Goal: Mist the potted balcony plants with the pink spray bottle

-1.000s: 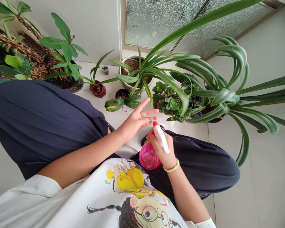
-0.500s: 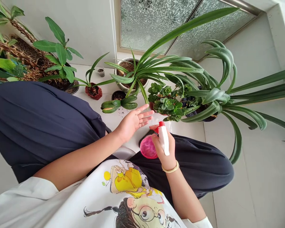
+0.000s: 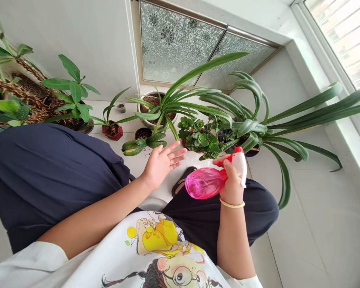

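Note:
My right hand point(image 3: 232, 182) is wrapped round the neck of a pink spray bottle point(image 3: 204, 183) with a white and red trigger head. The bottle lies tilted sideways over my lap, its round base pointing left. Fingers spread and palm turned up, my left hand point(image 3: 162, 164) is empty and apart from the bottle. Just beyond its fingertips are a leafy succulent point(image 3: 202, 138) and the long strap leaves of a plant in a white pot point(image 3: 141, 109). A low plant with thick, broad leaves point(image 3: 133, 147) spreads beside a small black pot point(image 3: 144, 133), left of that hand.
A small red pot point(image 3: 112, 132) and a tiny cup of soil point(image 3: 121, 107) stand further left. Thorny stems point(image 3: 33, 100) fill the far left. At the right, a big plant's long leaves point(image 3: 283, 172) arch outward. Behind stands a patterned glass panel point(image 3: 180, 44).
My right hand has moved right and turned the spray bottle, so its side now shows. My left hand stays spread open. The view has shifted, with a window now visible at upper right.

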Demonstrator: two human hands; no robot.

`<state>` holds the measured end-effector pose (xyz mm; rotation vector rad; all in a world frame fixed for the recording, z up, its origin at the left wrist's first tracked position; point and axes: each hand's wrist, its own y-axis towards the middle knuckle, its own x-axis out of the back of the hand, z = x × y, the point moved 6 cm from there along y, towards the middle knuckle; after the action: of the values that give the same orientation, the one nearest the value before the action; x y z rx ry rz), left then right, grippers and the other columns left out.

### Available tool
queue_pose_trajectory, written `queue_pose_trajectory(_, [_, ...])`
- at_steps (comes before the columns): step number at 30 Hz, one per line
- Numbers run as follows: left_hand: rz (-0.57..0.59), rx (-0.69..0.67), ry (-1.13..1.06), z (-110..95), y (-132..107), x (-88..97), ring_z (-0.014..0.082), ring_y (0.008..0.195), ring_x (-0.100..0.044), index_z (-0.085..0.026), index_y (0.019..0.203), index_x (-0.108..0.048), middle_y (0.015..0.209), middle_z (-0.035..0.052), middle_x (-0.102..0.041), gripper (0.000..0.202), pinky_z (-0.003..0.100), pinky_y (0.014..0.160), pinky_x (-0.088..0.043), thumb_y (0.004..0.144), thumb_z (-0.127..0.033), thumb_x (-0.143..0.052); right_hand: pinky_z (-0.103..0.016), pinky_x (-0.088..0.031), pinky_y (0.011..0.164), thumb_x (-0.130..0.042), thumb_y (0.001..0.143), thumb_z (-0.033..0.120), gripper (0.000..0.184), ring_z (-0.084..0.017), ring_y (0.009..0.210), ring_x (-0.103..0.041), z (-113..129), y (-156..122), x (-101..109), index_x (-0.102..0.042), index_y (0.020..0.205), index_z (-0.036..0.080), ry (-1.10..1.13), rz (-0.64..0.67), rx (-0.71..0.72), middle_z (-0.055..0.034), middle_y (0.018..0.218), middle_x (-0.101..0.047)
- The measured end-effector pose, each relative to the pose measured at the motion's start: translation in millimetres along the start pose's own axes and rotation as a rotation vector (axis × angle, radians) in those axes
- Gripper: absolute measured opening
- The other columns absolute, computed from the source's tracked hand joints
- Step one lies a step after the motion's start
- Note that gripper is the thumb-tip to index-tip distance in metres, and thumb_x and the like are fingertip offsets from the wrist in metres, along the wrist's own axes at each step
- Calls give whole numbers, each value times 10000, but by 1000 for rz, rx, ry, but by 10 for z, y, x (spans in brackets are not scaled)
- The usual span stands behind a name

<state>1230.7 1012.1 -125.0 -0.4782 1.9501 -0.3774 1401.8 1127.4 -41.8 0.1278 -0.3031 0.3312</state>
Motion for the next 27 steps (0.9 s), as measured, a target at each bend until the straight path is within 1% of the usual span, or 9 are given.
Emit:
queue_pose_trajectory(3, [15, -6, 6, -30, -34, -21, 290, 1184, -623, -214, 1334, -624, 1292, 119, -684, 564, 425, 1015, -448, 928, -535, -401, -417, -530, 866, -564, 861, 368, 179, -236, 957, -661, -45, 41, -49, -646, 915, 218, -52, 61, -19, -58, 954, -692])
queue_pose_trajectory(5, [14, -14, 14, -55, -55, -22, 292, 1192, -622, -212, 1325, -631, 1287, 119, -687, 559, 429, 1018, -452, 927, -532, -405, -396, -538, 811, -555, 863, 382, 185, -231, 907, -664, -102, 71, -28, -637, 879, 216, -91, 53, -40, -55, 910, -694])
queue_pose_trajectory(7, [2, -26, 23, -81, -75, -12, 288, 1206, -619, -214, 1326, -631, 1285, 117, -689, 554, 428, 1026, -457, 927, -524, -405, -370, -535, 745, -541, 865, 393, 197, -213, 824, -654, -176, 97, 27, -619, 843, 214, -93, 22, -81, -47, 831, -677])
queue_pose_trajectory(10, [-22, -35, 45, -107, -104, 11, 272, 1217, -619, -221, 1325, -632, 1292, 110, -687, 551, 416, 1034, -468, 935, -516, -378, -340, -517, 691, -554, 846, 412, 214, -190, 762, -633, -268, 124, 144, -608, 845, 204, -29, -88, -139, -34, 772, -650])
queue_pose_trajectory(13, [-68, -53, 63, -132, -127, 54, 257, 1221, -623, -231, 1304, -645, 1304, 99, -683, 542, 400, 1032, -482, 939, -508, -356, -323, -502, 683, -613, 803, 443, 274, -189, 814, -640, -314, 147, 229, -627, 925, 197, 45, -190, -170, -42, 863, -675])
queue_pose_trajectory(15, [-105, -71, 68, -154, -137, 92, 250, 1230, -620, -235, 1290, -651, 1319, 93, -676, 527, 392, 1030, -490, 935, -496, -362, -313, -492, 668, -644, 772, 447, 298, -189, 827, -638, -338, 164, 259, -633, 932, 196, 53, -214, -193, -45, 899, -684])
queue_pose_trajectory(20, [-192, -102, 49, -205, -141, 178, 231, 1257, -604, -233, 1272, -650, 1345, 88, -661, 488, 368, 1011, -503, 924, -444, -379, -311, -481, 655, -610, 759, 374, 186, -175, 735, -621, -339, 147, 311, -601, 813, 196, 129, -255, -156, -12, 756, -635])
queue_pose_trajectory(23, [-247, -92, 31, -189, -148, 193, 218, 1208, -629, -228, 1237, -662, 1323, 91, -672, 457, 341, 956, -518, 929, -412, -379, -300, -466, 633, -594, 792, 367, 187, -186, 785, -621, -215, 107, 235, -627, 858, 196, 95, -178, -86, -31, 834, -661])
queue_pose_trajectory(27, [-313, -19, 13, -20, -148, 175, 186, 1010, -686, -165, 1165, -676, 1234, 119, -706, 426, 290, 834, -520, 949, -353, -361, -301, -454, 616, -589, 828, 368, 240, -164, 713, -564, 148, 197, 22, -682, 968, 196, -45, 98, 24, -30, 846, -666])
